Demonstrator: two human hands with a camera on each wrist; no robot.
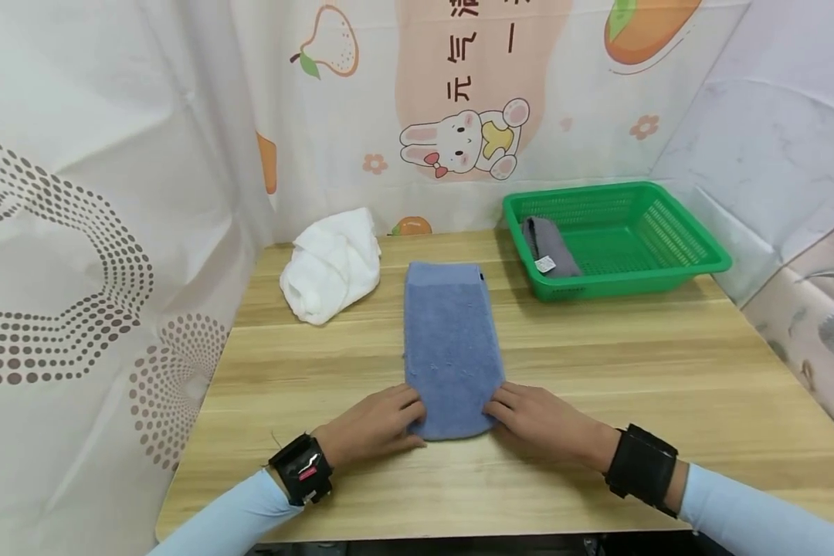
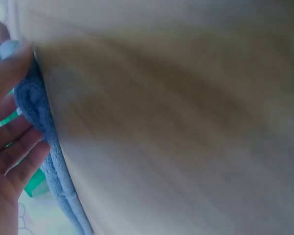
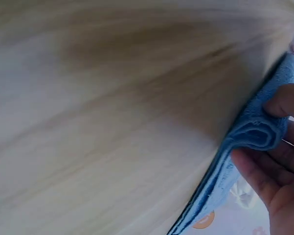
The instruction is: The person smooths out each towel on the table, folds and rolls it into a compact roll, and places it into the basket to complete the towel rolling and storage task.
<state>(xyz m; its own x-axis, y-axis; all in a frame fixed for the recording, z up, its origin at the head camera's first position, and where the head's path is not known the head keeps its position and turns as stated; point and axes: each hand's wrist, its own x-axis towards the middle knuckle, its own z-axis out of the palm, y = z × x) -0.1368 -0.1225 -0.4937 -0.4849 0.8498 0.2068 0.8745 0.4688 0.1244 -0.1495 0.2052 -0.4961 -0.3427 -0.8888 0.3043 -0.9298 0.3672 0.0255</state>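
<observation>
A blue towel (image 1: 452, 340), folded into a long strip, lies lengthwise on the wooden table, its near end curled into a small roll (image 3: 257, 134). At the roll's left end, my left hand (image 1: 378, 421) holds it between thumb and fingers; the left wrist view has this hand (image 2: 12, 142) at its edge. Opposite, my right hand (image 1: 545, 417) pinches the right end, the thumb on one side of the roll and the fingers (image 3: 257, 176) on the other. A small dark tag shows at the towel's far right corner.
A crumpled white cloth (image 1: 333, 266) sits at the back left. The green basket (image 1: 618, 287) at the back right contains a rolled grey towel (image 1: 554, 243) with a white label. Printed curtains hang behind and beside the wooden table (image 1: 306, 371).
</observation>
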